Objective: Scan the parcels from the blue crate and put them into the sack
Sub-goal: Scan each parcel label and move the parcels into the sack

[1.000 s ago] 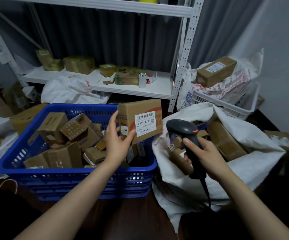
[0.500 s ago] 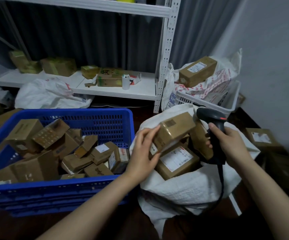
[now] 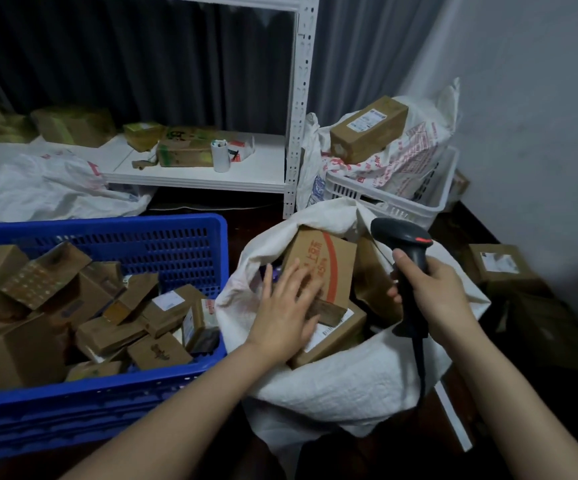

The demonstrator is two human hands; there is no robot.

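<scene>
The blue crate (image 3: 190, 237) stands at the left, filled with several brown cardboard parcels (image 3: 107, 306). To its right lies the open white sack (image 3: 349, 382) with parcels inside. On top of them lies a brown parcel with red print (image 3: 329, 261). My left hand (image 3: 287, 306) is over the sack's mouth with fingers spread and straight, touching that parcel's near side. My right hand (image 3: 432, 296) grips the handle of a black barcode scanner (image 3: 401, 237) above the sack's right side, its cable hanging down.
A white metal shelf (image 3: 194, 178) with boxes and a small white cup stands behind. At the back right a white basket (image 3: 384, 202) holds printed bags and a long box (image 3: 367, 129). Another white sack (image 3: 48, 192) lies behind the crate. A labelled box (image 3: 498, 265) sits by the right wall.
My left hand carried the parcel from above the crate to the sack, laid it on the parcels there and let go. The scanner hand shifted right and the view turned that way.
</scene>
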